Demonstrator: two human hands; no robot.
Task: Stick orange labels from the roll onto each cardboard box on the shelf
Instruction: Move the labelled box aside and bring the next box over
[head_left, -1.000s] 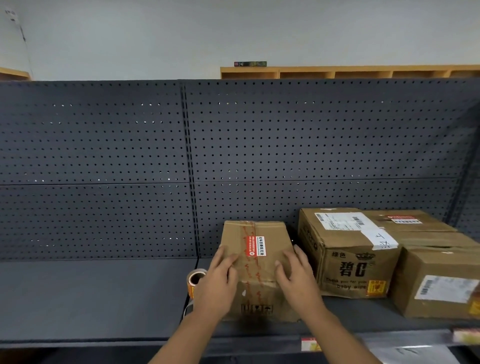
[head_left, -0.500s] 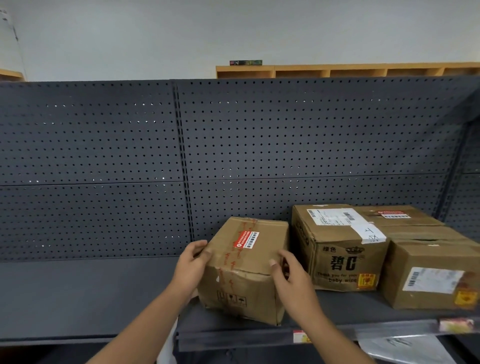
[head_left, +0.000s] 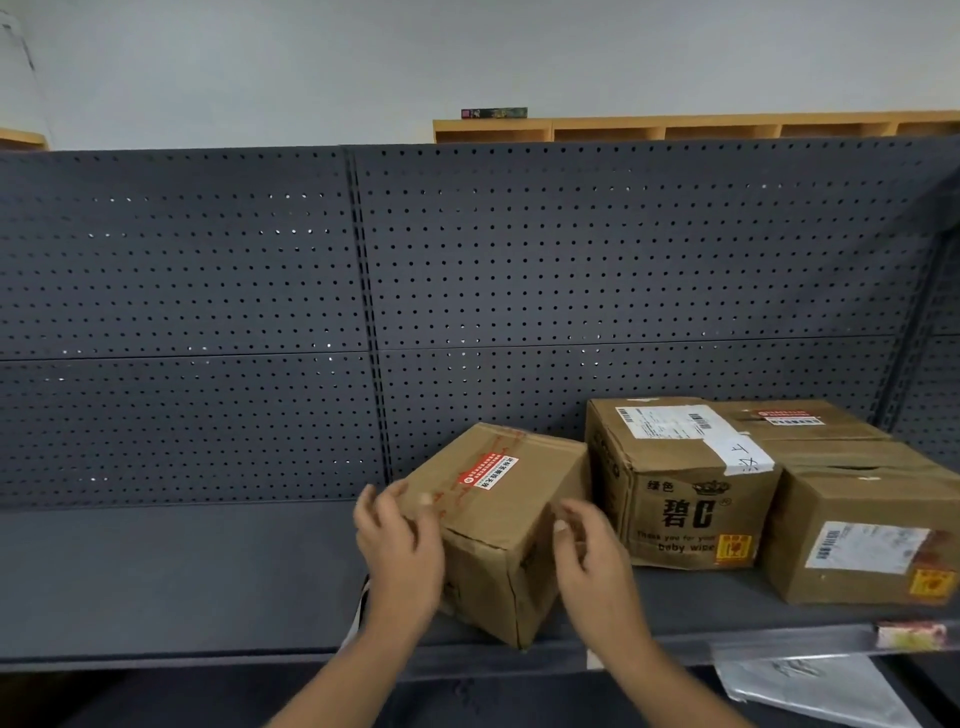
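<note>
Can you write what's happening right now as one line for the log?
left hand: touches small box | right hand: beside box, holds nothing | small box: turned cornerwise on shelf

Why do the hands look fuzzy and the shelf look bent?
In the head view, the left hand and right hand are smeared by motion blur beside the small box; the wide-angle lens curves the pegboard; lighting is soft, with no glare.

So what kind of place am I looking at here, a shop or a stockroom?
Most likely a stockroom or a shop's back area: dark metal shelving with a pegboard back, and taped shipping boxes bearing courier labels. Wooden cubbyholes line the wall behind.
</note>
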